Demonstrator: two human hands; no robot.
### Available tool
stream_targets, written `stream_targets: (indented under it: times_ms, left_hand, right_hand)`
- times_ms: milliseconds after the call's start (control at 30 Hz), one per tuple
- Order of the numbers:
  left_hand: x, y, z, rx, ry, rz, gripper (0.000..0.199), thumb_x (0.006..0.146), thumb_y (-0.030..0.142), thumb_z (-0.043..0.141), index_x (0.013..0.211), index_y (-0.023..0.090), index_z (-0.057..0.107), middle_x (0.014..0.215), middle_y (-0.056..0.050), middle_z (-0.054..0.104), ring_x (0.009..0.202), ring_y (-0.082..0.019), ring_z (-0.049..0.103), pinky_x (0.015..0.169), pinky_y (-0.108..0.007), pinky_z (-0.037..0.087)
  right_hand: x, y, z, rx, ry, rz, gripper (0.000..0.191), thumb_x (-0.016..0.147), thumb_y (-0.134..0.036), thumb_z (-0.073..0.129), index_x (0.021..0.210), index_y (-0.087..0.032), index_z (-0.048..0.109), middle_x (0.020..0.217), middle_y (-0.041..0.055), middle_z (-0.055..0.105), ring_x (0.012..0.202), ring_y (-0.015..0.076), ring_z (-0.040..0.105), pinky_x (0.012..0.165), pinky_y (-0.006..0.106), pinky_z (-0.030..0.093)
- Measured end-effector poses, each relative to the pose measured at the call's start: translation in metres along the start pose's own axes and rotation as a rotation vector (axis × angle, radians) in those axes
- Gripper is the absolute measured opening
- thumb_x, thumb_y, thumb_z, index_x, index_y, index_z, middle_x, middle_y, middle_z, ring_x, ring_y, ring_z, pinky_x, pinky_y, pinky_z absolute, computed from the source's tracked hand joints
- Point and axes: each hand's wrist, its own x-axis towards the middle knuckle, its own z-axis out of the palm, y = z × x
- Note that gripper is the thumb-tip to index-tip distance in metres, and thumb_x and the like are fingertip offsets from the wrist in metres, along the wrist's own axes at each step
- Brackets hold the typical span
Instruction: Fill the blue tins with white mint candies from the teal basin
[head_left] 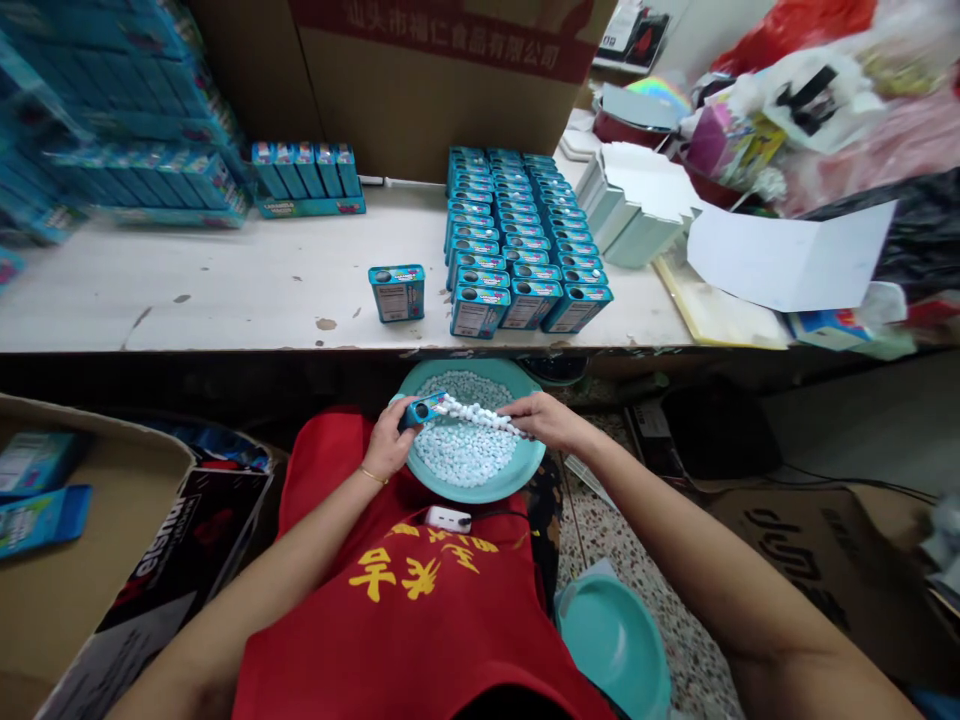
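Observation:
Over the turquoise basin (pixel 477 495), my left hand (pixel 388 440) is closed around a small blue tin (pixel 422 411). The tin is tilted, and a dark round opening shows on it. My right hand (pixel 544 420) is closed on the right end of a narrow scoop (pixel 480 416) heaped with white candies. The candies hide most of the scoop, and its left end meets the tin. Many loose white candies (pixel 465 455) lie in the basin, which rests on my lap against a red apron (pixel 405 610).
On the white table (pixel 225 290) stand a single blue tin (pixel 397 293), rows of blue tins (pixel 517 240), and a display tray of tins (pixel 307 180). White cards (pixel 637 200) lie to the right. An open carton (pixel 90 560) is at left, an empty turquoise bowl (pixel 615 645) below right.

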Motion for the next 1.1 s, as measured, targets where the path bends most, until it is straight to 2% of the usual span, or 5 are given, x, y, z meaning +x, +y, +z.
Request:
stream_targets:
  times_ms: [467,667,833,967,1100]
  left_hand:
    - [-0.002,0.007,0.012,0.055,-0.054,0.046,0.04,0.071,0.016,0.05,0.11,0.02,0.05,0.11,-0.005,0.054,0.107,-0.02,0.048,0.096,-0.037,0.035]
    - [-0.008,-0.002,-0.005,-0.124,-0.004,-0.06,0.039,0.072,0.022,0.054,0.111,0.018,0.049,0.112,-0.007,0.054,0.104,-0.02,0.051,0.094,-0.035,0.037]
    - [-0.011,-0.009,-0.013,-0.167,0.008,-0.146,0.042,0.072,0.028,0.057,0.112,0.018,0.047,0.109,-0.007,0.056,0.101,-0.019,0.052,0.091,-0.034,0.039]
    - [-0.007,-0.005,-0.013,-0.139,0.021,-0.15,0.042,0.072,0.028,0.057,0.111,0.017,0.048,0.108,-0.007,0.057,0.1,-0.019,0.053,0.092,-0.033,0.039]
    - [-0.004,0.0,-0.013,-0.12,0.04,-0.16,0.041,0.072,0.028,0.057,0.11,0.017,0.048,0.107,-0.006,0.057,0.099,-0.018,0.053,0.09,-0.033,0.04]
  right_hand:
    - [0.008,-0.088,-0.005,-0.854,-0.019,0.058,0.028,0.074,-0.021,0.043,0.086,-0.018,0.068,0.088,0.0114,0.066,0.08,0.0191,0.058,0.062,0.025,0.036]
    - [-0.004,-0.011,-0.018,-0.521,0.119,0.004,0.034,0.078,-0.018,0.041,0.103,-0.021,0.064,0.085,0.0017,0.067,0.078,0.014,0.058,0.067,0.021,0.04]
    - [0.041,0.06,0.045,-0.702,0.072,0.225,0.039,0.08,-0.011,0.037,0.113,-0.02,0.057,0.098,0.0081,0.064,0.088,0.0171,0.058,0.072,0.023,0.041]
    - [0.063,0.072,0.104,-0.718,-0.03,0.207,0.036,0.08,-0.009,0.036,0.104,-0.015,0.061,0.102,0.0149,0.062,0.095,0.0212,0.056,0.077,0.028,0.041]
    - [0.065,0.08,0.119,-0.636,-0.138,0.155,0.038,0.073,-0.008,0.044,0.102,-0.022,0.064,0.103,0.0097,0.064,0.097,0.0211,0.056,0.079,0.028,0.041]
